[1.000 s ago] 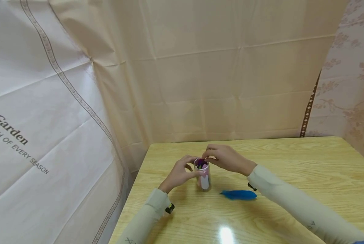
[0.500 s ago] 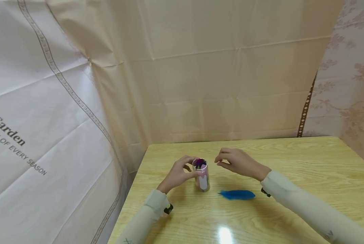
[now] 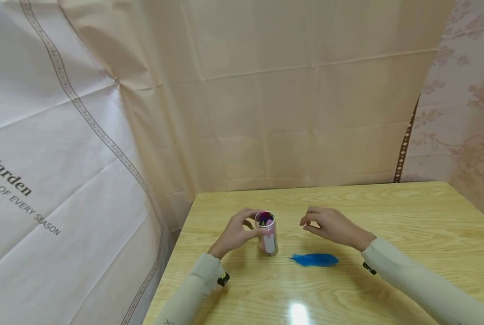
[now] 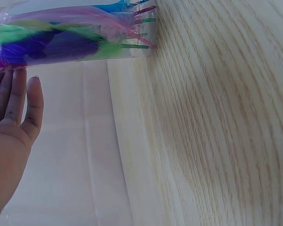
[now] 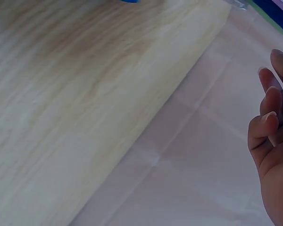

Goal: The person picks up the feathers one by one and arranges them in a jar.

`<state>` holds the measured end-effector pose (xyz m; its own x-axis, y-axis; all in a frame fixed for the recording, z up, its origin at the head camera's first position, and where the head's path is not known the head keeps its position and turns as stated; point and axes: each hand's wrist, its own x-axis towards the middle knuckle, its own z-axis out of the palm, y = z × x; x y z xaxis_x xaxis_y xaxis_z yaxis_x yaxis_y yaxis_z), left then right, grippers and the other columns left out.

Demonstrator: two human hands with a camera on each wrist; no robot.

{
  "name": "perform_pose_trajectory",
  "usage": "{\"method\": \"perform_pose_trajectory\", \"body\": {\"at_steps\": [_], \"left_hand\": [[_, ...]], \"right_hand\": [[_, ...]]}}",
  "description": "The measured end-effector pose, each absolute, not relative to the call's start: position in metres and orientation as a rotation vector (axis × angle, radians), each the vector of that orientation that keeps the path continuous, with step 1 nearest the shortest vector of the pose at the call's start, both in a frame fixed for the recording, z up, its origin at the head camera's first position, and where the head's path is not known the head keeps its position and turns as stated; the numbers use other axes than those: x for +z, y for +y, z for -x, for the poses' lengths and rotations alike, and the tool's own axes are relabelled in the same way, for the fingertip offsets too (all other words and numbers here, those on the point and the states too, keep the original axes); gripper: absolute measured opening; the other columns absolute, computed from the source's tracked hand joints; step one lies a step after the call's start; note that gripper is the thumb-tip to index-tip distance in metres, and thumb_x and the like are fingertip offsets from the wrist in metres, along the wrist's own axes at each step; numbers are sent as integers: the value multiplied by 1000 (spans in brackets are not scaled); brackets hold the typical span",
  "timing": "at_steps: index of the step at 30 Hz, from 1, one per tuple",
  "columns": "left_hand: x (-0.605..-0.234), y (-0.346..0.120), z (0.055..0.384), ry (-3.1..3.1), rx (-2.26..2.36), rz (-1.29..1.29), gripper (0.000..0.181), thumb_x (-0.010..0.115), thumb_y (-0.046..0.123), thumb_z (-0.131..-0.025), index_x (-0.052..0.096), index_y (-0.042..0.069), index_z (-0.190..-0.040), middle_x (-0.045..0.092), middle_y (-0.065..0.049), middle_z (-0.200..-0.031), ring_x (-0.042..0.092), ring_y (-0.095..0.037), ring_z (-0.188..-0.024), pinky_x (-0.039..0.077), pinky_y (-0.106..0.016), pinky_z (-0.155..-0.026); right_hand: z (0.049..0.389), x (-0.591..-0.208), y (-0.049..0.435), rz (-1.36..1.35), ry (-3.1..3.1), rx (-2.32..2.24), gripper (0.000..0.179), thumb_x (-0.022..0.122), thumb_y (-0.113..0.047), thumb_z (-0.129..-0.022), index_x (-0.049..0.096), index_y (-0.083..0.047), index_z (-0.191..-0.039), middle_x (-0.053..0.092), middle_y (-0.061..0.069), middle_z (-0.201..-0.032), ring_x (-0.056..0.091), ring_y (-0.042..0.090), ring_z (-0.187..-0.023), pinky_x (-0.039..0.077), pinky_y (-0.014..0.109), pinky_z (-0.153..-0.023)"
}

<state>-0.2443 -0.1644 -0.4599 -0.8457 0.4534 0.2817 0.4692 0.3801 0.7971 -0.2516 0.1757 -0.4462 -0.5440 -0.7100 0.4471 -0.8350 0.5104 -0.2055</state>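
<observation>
A clear jar (image 3: 269,241) stands upright on the table, filled with colourful feathers (image 4: 52,42) in purple, green, pink and blue. My left hand (image 3: 237,231) grips the jar near its rim, thumb in front and fingers round the far side. To the right of the jar, my right hand (image 3: 333,226) hovers above the table with loosely curled fingers and nothing in them. One blue feather (image 3: 315,259) lies flat on the table, nearer to me, between the jar and my right forearm.
The wood-grain table (image 3: 388,216) reaches back to a beige cloth hanging (image 3: 266,113) behind it. A white printed cloth (image 3: 63,180) hangs on the left, and a floral one (image 3: 465,131) on the right.
My right hand has drawn back from the jar's mouth, moving right and slightly towards me, its fingers off the feathers. My left hand keeps its grip on the jar.
</observation>
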Motion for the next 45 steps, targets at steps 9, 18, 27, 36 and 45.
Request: {"method": "perform_pose_trajectory", "body": {"at_steps": [9, 18, 27, 36, 45], "left_hand": [[-460, -164, 244, -2606, -1455, 873, 52, 81, 44, -89, 64, 30, -136, 63, 10, -122, 59, -17, -110, 55, -43, -89], [-459, -166, 243, -2611, -1446, 871, 52, 80, 44, -90, 63, 31, -138, 62, 9, -121, 59, -18, -110, 55, -38, -88], [-458, -165, 243, -2622, -1444, 868, 53, 80, 43, -90, 62, 31, -139, 62, 10, -122, 59, -13, -110, 56, -42, -90], [-458, -164, 244, -2609, -1448, 883, 53, 80, 43, -90, 63, 30, -138, 62, 10, -123, 59, -14, -111, 55, -44, -90], [-459, -165, 244, -2601, -1457, 888, 52, 80, 42, -90, 63, 30, -138, 62, 10, -123, 59, -13, -111, 55, -43, -89]], "right_hand": [[239, -466, 196, -1317, -2476, 575, 12, 78, -12, -92, 77, -20, -101, 65, -10, -96, 47, -7, -66, 47, 16, -56], [228, -482, 212, -1313, -2544, 634, 10, 76, -13, -94, 77, -16, -103, 66, -10, -98, 47, -7, -66, 46, 17, -55], [218, -490, 222, -1278, -2700, 659, 17, 76, -22, -95, 76, -12, -109, 67, -6, -99, 56, -3, -77, 53, 23, -63], [214, -502, 228, -1262, -2762, 650, 24, 75, -38, -95, 76, -18, -109, 64, -12, -99, 60, 1, -84, 56, 28, -70], [213, -504, 226, -1235, -2802, 659, 15, 79, -35, -91, 74, -23, -98, 60, -16, -93, 54, -1, -78, 52, 25, -66]]}}
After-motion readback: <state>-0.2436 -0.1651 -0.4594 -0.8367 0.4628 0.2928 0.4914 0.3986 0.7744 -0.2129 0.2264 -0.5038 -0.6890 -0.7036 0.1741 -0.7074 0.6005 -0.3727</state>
